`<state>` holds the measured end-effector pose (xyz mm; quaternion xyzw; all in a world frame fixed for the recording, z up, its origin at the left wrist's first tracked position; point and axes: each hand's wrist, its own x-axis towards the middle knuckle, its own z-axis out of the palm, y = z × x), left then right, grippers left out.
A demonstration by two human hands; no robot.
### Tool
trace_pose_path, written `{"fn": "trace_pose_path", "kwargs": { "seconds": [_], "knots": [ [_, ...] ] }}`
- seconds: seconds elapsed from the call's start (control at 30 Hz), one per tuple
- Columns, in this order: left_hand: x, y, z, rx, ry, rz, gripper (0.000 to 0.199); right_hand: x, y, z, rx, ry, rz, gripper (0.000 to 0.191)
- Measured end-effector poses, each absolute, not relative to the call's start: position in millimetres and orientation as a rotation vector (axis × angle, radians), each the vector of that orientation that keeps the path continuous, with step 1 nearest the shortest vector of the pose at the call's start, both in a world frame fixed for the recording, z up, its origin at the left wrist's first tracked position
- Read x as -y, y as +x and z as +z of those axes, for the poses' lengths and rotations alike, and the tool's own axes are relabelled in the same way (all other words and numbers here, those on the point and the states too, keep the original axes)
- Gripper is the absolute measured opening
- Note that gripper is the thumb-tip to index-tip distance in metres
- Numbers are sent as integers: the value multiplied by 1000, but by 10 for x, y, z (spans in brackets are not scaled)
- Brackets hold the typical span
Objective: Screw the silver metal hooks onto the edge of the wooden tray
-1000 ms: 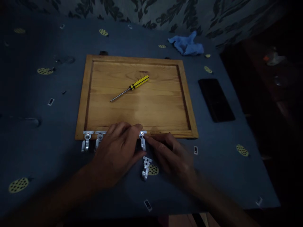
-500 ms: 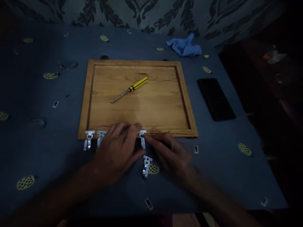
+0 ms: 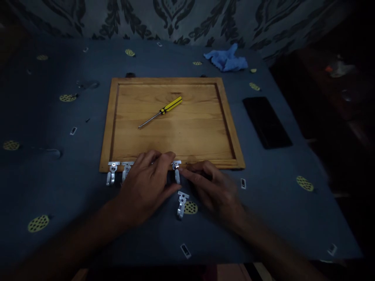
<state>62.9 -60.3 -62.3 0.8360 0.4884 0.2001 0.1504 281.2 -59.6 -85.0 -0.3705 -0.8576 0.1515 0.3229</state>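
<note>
A framed wooden board (image 3: 172, 136) lies flat, with metal hooks along its near edge. My left hand (image 3: 146, 183) rests over that edge, fingers curled beside a metal hook (image 3: 177, 171) and partly hiding a second hook (image 3: 126, 168). From the right, the bent fingers of my right hand (image 3: 215, 187) touch the same hook at its screw area; whatever they pinch is too small to tell. Another hook (image 3: 113, 171) sits at the board's near left corner. A loose hook (image 3: 182, 205) lies on the cloth between my hands. On the board rests a yellow-handled screwdriver (image 3: 172, 105).
A patterned blue cloth (image 3: 73, 187) covers the table. A crumpled blue rag (image 3: 227, 59) lies at the back, and a black flat object (image 3: 267, 123) to the right of the board. Small clear or metal items (image 3: 88, 84) lie at the left.
The view has shifted slightly. Both hands keep nearly the same places at the hook, and the screwdriver and loose hook still lie where they were.
</note>
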Motion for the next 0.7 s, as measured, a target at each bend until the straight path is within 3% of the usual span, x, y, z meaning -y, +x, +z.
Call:
{"fn": "trace_pose_path", "kwargs": {
  "seconds": [0.7],
  "knots": [
    [604,639,-609,-1401,2373,587,55,605,2791,-839,2228,-1022,535,40]
  ]
}}
